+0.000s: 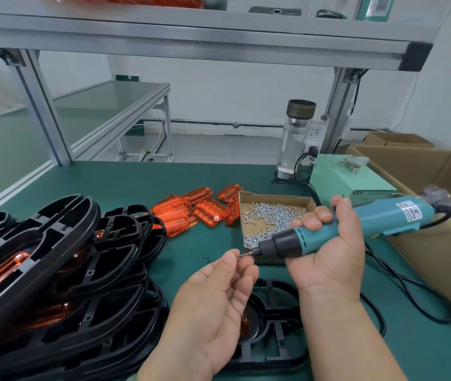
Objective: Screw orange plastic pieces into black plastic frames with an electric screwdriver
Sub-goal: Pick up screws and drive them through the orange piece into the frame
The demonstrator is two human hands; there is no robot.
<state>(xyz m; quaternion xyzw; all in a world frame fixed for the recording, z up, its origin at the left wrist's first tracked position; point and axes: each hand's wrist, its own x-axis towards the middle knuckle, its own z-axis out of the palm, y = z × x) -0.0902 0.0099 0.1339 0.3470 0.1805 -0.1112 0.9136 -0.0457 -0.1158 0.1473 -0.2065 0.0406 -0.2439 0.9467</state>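
Tray [275, 196] of screws [271, 215]; right hand [331, 259] around screwdriver [370, 221], left fingertips [230, 257] together (perhaps on screw [239, 256]).

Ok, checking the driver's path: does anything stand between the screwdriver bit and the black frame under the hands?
Only the left hand: it pinches a screw at the electric screwdriver tip and overhangs the black frame. Nothing else visible does.

Black frame [276, 318] partly hidden under left hand [213, 298], right hand [326, 259]; frame stack [54, 270] cropped left.
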